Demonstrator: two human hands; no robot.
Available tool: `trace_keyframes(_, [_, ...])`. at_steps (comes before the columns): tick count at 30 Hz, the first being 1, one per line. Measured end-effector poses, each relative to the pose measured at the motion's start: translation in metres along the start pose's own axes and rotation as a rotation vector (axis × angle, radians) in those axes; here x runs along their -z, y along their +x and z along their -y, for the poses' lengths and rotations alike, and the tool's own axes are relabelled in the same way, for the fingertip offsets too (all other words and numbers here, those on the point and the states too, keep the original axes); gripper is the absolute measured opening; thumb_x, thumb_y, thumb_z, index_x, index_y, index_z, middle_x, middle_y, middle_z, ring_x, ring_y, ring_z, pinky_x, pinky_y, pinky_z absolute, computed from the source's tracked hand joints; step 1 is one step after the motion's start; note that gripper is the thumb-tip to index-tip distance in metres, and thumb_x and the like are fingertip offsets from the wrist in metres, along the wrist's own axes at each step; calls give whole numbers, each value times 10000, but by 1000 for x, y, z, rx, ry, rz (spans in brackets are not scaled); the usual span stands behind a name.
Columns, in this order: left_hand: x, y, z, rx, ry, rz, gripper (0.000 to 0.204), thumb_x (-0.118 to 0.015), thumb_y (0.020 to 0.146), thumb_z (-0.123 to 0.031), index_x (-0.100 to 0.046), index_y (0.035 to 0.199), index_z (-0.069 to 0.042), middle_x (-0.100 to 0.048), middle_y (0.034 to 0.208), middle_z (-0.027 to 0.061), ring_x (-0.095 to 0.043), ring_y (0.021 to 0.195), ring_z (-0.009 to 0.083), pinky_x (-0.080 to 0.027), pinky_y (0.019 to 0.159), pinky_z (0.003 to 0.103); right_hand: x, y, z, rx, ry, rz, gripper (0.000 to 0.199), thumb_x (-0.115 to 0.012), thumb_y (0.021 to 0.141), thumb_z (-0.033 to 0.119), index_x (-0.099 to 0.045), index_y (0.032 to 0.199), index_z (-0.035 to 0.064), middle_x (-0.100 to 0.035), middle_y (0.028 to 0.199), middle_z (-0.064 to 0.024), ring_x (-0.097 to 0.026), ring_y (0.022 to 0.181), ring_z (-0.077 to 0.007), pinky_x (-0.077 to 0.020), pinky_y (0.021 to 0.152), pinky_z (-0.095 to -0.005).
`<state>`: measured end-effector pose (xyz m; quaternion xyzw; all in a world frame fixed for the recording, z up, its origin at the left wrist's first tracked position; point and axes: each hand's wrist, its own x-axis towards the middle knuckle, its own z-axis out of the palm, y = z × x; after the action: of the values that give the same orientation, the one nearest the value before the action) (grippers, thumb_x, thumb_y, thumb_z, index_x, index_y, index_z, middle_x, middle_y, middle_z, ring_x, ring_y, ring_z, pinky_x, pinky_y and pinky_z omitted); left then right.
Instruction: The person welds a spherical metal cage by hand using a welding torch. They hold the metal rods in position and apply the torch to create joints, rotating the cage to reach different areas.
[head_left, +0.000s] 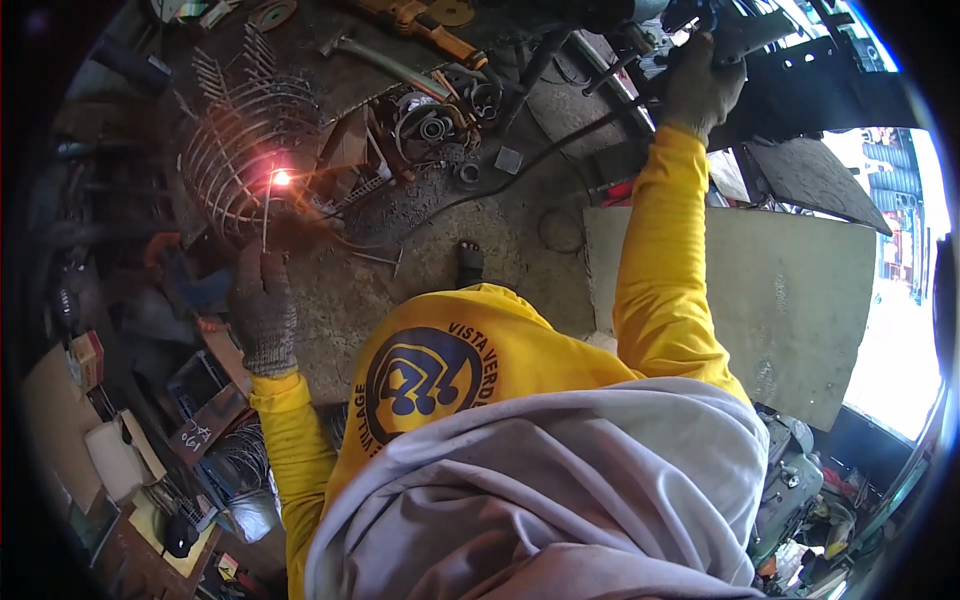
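Observation:
My left hand [265, 315], in a grey knit glove, is closed on a thin metal rod [264, 228] that points upward from the fingers. Near the rod's upper end a small spot [281, 178] glows bright white-pink, with an orange haze around it. This glow lies at the lower right side of a cage of curved, ribbed metal bars [225, 150]. Far to the upper right, my right hand [703, 88], also gloved, reaches out with its fingers closed around a dark metal part [735, 45] of some equipment. The exact kind of that part is hard to make out.
A hammer [385, 65] and an orange-yellow power tool [425, 25] lie beyond the cage. Metal scraps and rings [435, 125] lie beside it. A dark cable [500, 185] crosses the floor. A large flat board [760, 300] stands right; boxes [115, 455] and clutter fill the left.

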<state>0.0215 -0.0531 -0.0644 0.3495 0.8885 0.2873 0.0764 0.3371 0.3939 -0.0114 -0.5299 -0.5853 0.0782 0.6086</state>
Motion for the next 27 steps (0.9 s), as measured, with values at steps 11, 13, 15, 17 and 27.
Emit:
trace_keyframes(11, [-8,-3,10,-146,-59,-139,279,-580,971,-219,-662,1168,-39,-688,1066,224,-669,998,403,-530,852,431,-92,19,-33,21,-112,7,567,-690,854,400,-586,1196,-40,-648,1093,-244,-646,1013,-409,-501,898,-495])
trace_keyframes(13, [-5,-4,0,-60,-56,-100,288,-590,965,-213,-653,1175,-26,-686,1074,228,-673,995,397,-532,849,439,-98,13,-39,-6,-128,36,565,-689,856,396,-584,1198,-42,-646,1092,-245,-646,1008,-410,-501,898,-496])
trace_keyframes(15, [-3,-5,-5,-30,-28,-72,303,-602,962,-215,-645,1186,-15,-686,1082,229,-676,994,393,-534,851,445,-104,6,-43,-18,-136,59,563,-687,858,392,-583,1199,-44,-644,1091,-245,-645,1003,-410,-501,898,-498])
trace_keyframes(17, [-4,-5,10,-98,36,-99,316,-609,961,-220,-639,1195,-10,-688,1090,229,-677,995,394,-536,852,447,-109,2,-47,-21,-140,72,561,-686,860,388,-581,1200,-46,-642,1090,-245,-644,999,-411,-501,898,-499])
trace_keyframes(27, [-9,-4,21,-238,184,-124,315,-644,941,-210,-650,1194,-24,-692,1126,226,-683,1029,383,-544,876,428,-104,-13,-66,-13,-189,74,550,-678,869,367,-574,1207,-54,-632,1084,-247,-639,975,-415,-500,897,-506])
